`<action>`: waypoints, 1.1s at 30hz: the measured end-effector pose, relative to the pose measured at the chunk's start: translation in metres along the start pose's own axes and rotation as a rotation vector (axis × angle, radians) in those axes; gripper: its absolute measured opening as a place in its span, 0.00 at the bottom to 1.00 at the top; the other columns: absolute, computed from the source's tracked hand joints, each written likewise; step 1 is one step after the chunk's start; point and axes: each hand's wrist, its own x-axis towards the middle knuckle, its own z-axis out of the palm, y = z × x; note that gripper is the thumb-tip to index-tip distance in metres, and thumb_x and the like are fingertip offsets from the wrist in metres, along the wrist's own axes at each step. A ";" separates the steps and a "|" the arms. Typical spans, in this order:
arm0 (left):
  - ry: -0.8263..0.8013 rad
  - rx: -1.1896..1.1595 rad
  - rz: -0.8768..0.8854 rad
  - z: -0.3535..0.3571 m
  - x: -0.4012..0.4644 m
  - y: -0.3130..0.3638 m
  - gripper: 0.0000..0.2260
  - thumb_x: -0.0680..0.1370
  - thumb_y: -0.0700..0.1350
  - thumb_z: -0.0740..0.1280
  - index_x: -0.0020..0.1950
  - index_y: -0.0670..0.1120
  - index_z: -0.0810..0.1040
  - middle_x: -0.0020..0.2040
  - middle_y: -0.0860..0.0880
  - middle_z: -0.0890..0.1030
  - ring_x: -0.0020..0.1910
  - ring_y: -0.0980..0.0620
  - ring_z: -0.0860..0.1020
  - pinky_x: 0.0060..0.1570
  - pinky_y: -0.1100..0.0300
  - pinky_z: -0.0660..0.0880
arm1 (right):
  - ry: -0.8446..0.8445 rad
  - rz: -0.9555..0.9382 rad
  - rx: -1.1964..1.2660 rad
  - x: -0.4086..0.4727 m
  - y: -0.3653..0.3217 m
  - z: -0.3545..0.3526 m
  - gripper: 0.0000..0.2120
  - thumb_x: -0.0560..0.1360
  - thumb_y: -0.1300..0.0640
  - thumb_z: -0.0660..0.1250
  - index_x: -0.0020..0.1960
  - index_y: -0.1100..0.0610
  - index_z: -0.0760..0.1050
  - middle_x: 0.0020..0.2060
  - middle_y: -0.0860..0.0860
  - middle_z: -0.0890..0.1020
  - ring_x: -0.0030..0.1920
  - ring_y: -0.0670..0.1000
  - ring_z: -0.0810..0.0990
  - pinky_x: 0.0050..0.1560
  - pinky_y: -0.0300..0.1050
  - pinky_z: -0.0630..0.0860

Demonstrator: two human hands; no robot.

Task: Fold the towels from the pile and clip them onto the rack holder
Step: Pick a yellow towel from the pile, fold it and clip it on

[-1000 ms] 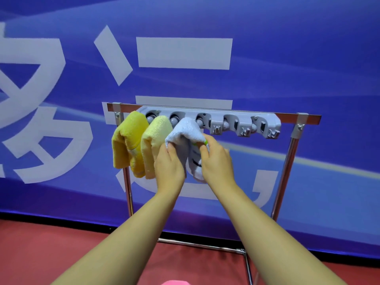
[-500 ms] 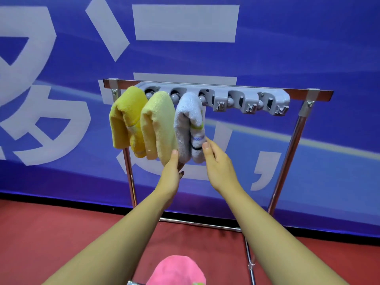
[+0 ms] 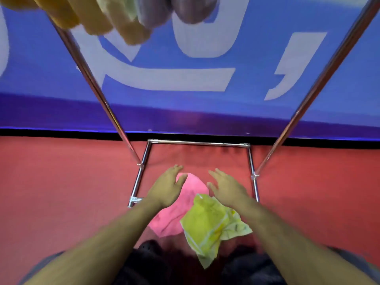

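Note:
A crumpled pink towel lies on the red floor inside the rack's base, with a yellow-green towel lying partly over its right side. My left hand hovers over the pink towel's left edge, fingers spread and holding nothing. My right hand hovers with fingers spread just above the yellow-green towel's top corner, also holding nothing. At the top edge hang the lower ends of the clipped towels: two yellow towels and a white towel, blurred. The clip bar itself is out of view.
The rack's chrome legs slant down to a chrome floor frame around the towels. Behind it stands a blue banner with white characters. Red floor lies on both sides. Dark shoes show at the bottom.
Both hands left the white towel, now clipped on the rack, and dropped to the pile on the floor. The view tilted down from the clip bar to the floor.

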 end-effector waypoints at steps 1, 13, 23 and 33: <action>-0.027 0.015 -0.025 0.011 0.004 -0.013 0.23 0.86 0.51 0.57 0.80 0.43 0.65 0.80 0.44 0.65 0.80 0.49 0.62 0.75 0.62 0.53 | -0.062 0.017 -0.012 0.005 0.011 0.021 0.26 0.83 0.45 0.58 0.80 0.48 0.60 0.80 0.54 0.60 0.77 0.57 0.64 0.75 0.52 0.64; -0.149 -0.022 -0.175 0.086 0.034 -0.078 0.22 0.86 0.51 0.57 0.79 0.46 0.66 0.80 0.47 0.66 0.79 0.50 0.63 0.75 0.60 0.55 | -0.440 0.153 -0.200 0.040 0.075 0.168 0.24 0.81 0.40 0.58 0.74 0.48 0.69 0.81 0.48 0.52 0.79 0.56 0.54 0.76 0.58 0.59; -0.136 -0.098 -0.183 0.073 0.027 -0.060 0.21 0.85 0.52 0.60 0.77 0.46 0.70 0.76 0.47 0.71 0.73 0.47 0.71 0.72 0.57 0.65 | -0.098 0.198 -0.038 0.029 0.079 0.126 0.08 0.74 0.56 0.67 0.49 0.54 0.84 0.52 0.53 0.84 0.53 0.59 0.83 0.52 0.48 0.78; -0.120 -0.148 -0.055 -0.001 0.001 -0.007 0.19 0.83 0.50 0.65 0.74 0.45 0.74 0.71 0.49 0.78 0.66 0.50 0.78 0.69 0.55 0.71 | 0.135 0.079 0.685 -0.014 0.021 0.002 0.13 0.71 0.69 0.75 0.39 0.50 0.85 0.37 0.46 0.85 0.39 0.46 0.84 0.46 0.45 0.81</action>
